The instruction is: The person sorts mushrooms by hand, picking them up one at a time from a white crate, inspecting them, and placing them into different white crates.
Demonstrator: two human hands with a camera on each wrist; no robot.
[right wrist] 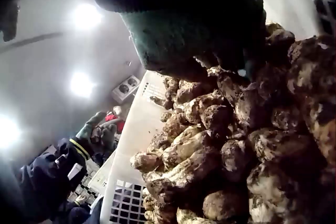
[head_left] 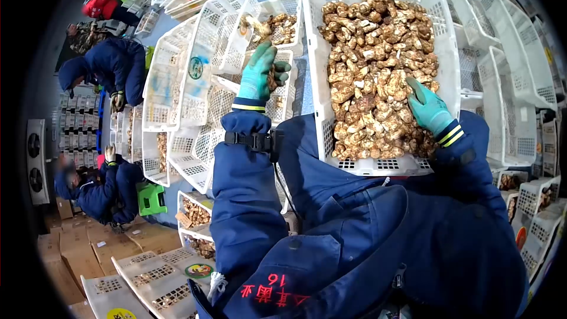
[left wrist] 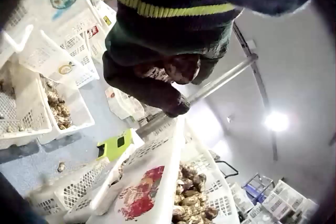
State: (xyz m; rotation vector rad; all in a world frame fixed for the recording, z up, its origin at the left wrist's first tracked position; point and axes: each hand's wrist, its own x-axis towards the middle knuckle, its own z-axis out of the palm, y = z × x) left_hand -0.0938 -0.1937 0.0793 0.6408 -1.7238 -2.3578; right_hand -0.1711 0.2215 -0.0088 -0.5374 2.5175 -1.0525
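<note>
A white perforated crate (head_left: 322, 77) full of brown-and-cream mushrooms (head_left: 378, 82) rests at the person's lap. The gloved left hand (head_left: 260, 77) is raised left of that crate, above smaller crates, its fingers curled round brown mushrooms (left wrist: 181, 69), seen in the left wrist view. At the crate's right side the gloved right hand (head_left: 429, 108) reaches onto the mushroom pile; in the right wrist view the back of the glove (right wrist: 194, 40) covers its fingertips, so whether it grips a mushroom is hidden.
Smaller crates holding some mushrooms (head_left: 283, 28) stand beyond the left hand. Empty white crates (head_left: 201, 65) lean at the left, and more crates (head_left: 508, 77) stack at the right. Two people in blue (head_left: 112, 62) work at the far left near a green stool (head_left: 152, 199).
</note>
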